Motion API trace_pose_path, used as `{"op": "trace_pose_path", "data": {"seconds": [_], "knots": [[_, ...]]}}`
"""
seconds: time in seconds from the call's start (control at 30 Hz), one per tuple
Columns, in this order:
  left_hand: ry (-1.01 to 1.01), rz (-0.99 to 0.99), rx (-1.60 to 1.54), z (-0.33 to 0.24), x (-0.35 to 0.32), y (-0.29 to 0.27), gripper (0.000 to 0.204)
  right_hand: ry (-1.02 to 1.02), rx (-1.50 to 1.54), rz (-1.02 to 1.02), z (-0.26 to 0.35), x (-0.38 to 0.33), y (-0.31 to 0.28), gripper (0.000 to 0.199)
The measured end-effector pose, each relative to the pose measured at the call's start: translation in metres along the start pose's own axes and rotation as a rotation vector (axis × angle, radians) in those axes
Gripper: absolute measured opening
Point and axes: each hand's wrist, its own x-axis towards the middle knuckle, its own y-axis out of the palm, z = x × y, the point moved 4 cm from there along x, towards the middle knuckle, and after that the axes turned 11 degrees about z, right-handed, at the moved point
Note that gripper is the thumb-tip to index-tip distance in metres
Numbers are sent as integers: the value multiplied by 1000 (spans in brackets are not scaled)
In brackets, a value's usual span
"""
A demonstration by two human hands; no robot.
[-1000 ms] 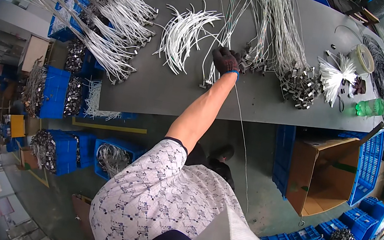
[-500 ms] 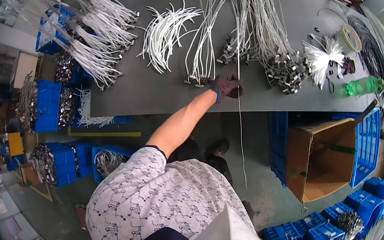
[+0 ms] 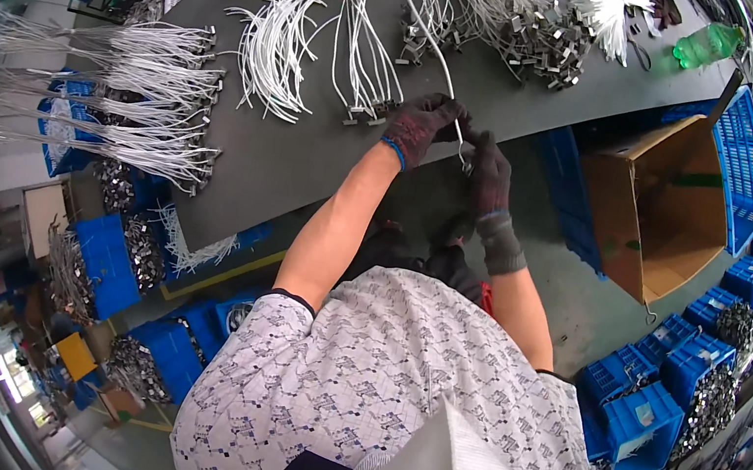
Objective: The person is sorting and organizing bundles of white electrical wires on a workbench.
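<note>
My left hand (image 3: 422, 129), in a dark glove, is closed around a white cable (image 3: 439, 58) at the table's near edge. The cable runs from the far side of the table down through my fingers. Just right of it my gloved right hand (image 3: 491, 177) is closed at the cable's lower end, where a small pale or metal piece shows; its exact kind is too small to tell. Beside my left hand lie a few white cables with metal end pieces (image 3: 369, 112). Farther right is a heap of cables with metal end blocks (image 3: 545, 46).
Short white tubes (image 3: 279, 44) and bundled cables (image 3: 135, 100) lie on the left of the grey table (image 3: 238, 167). A green bottle (image 3: 707, 46) lies at its right. Near my right stands a cardboard box (image 3: 632, 228) in a blue crate (image 3: 740, 176); more blue bins (image 3: 654, 421) stand behind.
My right hand has come into view and closed at the cable's end, which hung down long before. My left hand still grips the cable. The whole view has shifted and turned.
</note>
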Motion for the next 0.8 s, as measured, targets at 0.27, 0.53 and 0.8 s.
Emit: {"op": "trace_pose_path", "data": {"seconds": [0.27,0.53,0.8], "knots": [[-8,-22,16,-11,-52,-42,24,-488,-619,129,-26,34,55,31],[-132,-25,289,-33,-59,-91,23,-137,-439,56,-76,78,90,38],[-324,2,326,-53,-36,-117,28,-82,-161,-237,-25,65,124,41]]}}
